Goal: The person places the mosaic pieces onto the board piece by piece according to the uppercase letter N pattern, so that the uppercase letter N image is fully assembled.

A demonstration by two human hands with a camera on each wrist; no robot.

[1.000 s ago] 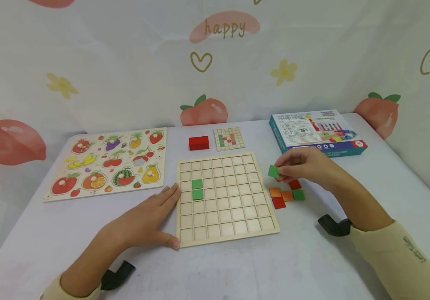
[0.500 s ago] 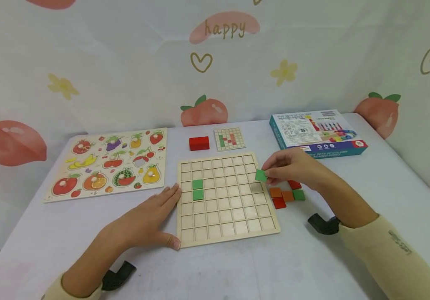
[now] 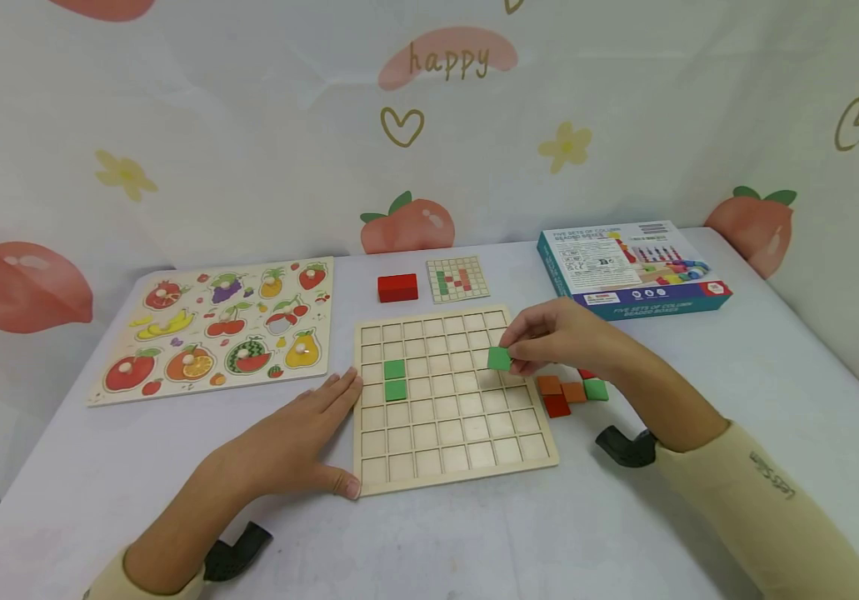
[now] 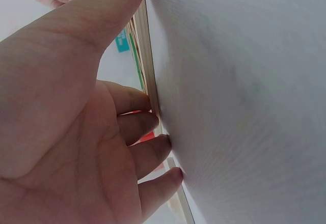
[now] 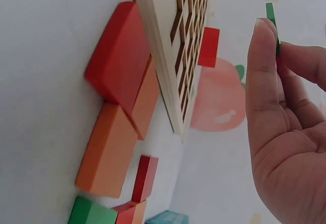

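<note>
A square wooden grid board [image 3: 459, 392] lies in the middle of the table, with two green tiles [image 3: 395, 389] set one above the other in its left part. My right hand [image 3: 556, 337] pinches another green tile [image 3: 499, 359] between thumb and fingers, over the board's right side. In the right wrist view that tile [image 5: 271, 18] stands out past the fingertips, edge-on. My left hand [image 3: 287, 446] lies along the board's left edge, fingers extended and thumb at the near corner. The left wrist view shows those fingertips [image 4: 160, 145] against the board's side.
Several loose red, orange [image 3: 573, 392] and green tiles lie right of the board. Behind it are a red block [image 3: 397, 287] and a small pattern card [image 3: 458, 278]. A fruit knob puzzle [image 3: 212, 329] lies at left, a flat box [image 3: 631, 267] at back right.
My right hand has moved left with the green tile, from beside the board to over its right columns. My left hand has stayed at the board's edge.
</note>
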